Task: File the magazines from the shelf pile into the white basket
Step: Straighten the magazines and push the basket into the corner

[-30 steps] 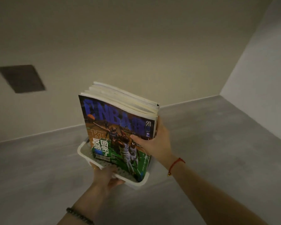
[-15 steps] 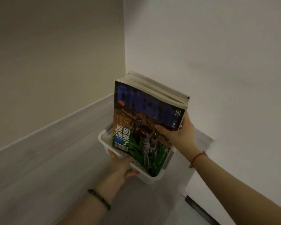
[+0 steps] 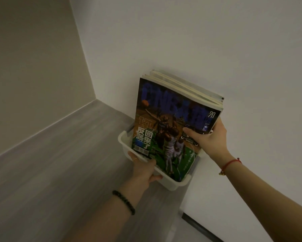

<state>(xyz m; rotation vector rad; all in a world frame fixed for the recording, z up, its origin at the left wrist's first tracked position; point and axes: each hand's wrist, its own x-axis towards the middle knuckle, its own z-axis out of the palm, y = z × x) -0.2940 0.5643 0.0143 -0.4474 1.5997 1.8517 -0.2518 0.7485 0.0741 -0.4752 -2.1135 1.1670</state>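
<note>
Several magazines point(image 3: 166, 123) stand upright in the white basket point(image 3: 174, 184), the front one showing a dark basketball cover with blue lettering. My left hand point(image 3: 143, 169) grips the basket's near rim from below and in front. My right hand point(image 3: 210, 139) clasps the right edge of the magazine stack, thumb across the front cover. The basket sits on the grey shelf surface point(image 3: 59, 163), close against the white side wall point(image 3: 199, 49).
A beige back wall point(image 3: 33, 58) meets the white side wall in a corner at the upper left. The shelf's front edge with a dark strip point(image 3: 199, 226) lies at the lower right.
The basket with the magazines has travelled right along the shelf to the white side wall, both hands still on it. The view has swung right and the dark patch on the back wall is gone.
</note>
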